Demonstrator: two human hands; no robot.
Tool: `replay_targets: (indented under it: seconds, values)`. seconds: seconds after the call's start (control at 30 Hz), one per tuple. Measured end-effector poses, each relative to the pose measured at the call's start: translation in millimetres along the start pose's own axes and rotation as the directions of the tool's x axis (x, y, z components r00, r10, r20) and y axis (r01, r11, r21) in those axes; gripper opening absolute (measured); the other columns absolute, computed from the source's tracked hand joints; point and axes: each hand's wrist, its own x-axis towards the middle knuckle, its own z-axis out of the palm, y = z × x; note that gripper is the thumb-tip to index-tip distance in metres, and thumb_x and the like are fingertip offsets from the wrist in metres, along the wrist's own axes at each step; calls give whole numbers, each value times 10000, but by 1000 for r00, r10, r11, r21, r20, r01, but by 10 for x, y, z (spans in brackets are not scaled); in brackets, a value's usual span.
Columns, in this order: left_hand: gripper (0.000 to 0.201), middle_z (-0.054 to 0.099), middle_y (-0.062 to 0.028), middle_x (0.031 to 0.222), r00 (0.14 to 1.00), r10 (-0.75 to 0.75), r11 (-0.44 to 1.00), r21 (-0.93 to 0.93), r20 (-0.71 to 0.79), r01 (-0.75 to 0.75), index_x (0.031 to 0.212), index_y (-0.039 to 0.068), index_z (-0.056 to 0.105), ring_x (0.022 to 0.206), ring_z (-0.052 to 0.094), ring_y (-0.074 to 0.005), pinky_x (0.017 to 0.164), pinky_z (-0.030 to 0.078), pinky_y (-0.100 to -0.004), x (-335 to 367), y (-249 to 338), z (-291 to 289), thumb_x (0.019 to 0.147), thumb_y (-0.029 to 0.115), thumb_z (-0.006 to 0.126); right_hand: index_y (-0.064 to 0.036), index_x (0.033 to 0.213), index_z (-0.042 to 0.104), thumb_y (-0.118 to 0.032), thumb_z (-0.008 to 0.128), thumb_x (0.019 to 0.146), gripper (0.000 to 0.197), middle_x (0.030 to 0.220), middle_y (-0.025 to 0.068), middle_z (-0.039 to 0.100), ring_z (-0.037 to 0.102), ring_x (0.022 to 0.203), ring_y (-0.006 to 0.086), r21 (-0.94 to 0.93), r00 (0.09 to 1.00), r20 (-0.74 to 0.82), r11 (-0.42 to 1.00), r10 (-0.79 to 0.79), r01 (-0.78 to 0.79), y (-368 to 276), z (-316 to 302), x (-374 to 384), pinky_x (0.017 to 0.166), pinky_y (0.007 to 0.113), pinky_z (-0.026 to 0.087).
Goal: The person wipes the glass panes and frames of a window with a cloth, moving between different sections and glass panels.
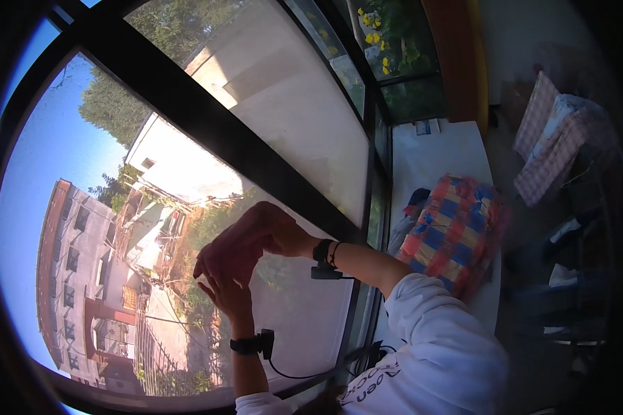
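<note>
A dark red cloth is bunched and draped between my two hands in front of the window pane. My right hand grips its right end, with the fingers partly hidden by the folds. Below the lower left end of the cloth, my left hand pinches the hem, some of its fingers stretched out along the fabric. Whether the cloth touches the glass, I cannot tell. Each wrist wears a black strap with a small box, and a cable hangs from the left one.
Thick black window frame bars cross the view. To the right, a checkered, padded bundle lies on a white surface. Farther right hangs a pale checked cloth. Outside the glass stand a building and trees.
</note>
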Motion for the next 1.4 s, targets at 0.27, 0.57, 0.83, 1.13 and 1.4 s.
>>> replay_targets:
  seconds: [0.27,0.57,0.83,1.13,1.4]
  values:
    - [584,313,-188,1273,977,-196,979,46,-87,201,1239,-47,266,1190,293,-295,1017,89,-464,-650,-367,-710,698,79,448,-29,1250,254,-330,563,749,661,1170,169,415,414,1070,300,235,948,284,969,-140,73,-562,703,-114,907,368,337]
    - [514,361,-213,1237,811,-579,797,152,-82,585,1165,-57,387,1184,298,-326,1008,98,-474,-2536,-1077,-1432,660,36,404,-8,1259,237,-283,554,746,664,1232,192,344,345,1134,321,476,705,376,778,-601,409,-1819,1330,-759,959,379,267]
    - [413,482,-215,1077,352,-935,353,-236,-48,905,1072,-43,480,998,471,-336,880,344,-352,-3581,-609,-1479,669,50,482,-56,1160,415,-259,494,804,417,1132,127,470,436,1057,250,628,437,675,774,-594,80,-1560,2058,-1949,911,339,328]
    - [183,532,-37,749,-47,-969,-157,-455,244,876,781,0,618,640,507,-95,562,401,-201,-4044,-265,-1550,622,-44,539,28,706,609,-194,584,779,235,566,55,559,511,486,96,331,433,899,544,67,-771,-1585,1352,-2053,459,201,401]
    - [224,585,-45,722,-119,-749,-636,-659,651,401,903,-1,564,597,540,-104,550,454,-227,-4130,91,-1232,681,-25,586,-9,728,583,-174,590,777,172,562,11,525,444,438,65,79,153,877,177,455,-981,-1094,1127,-2304,399,163,340]
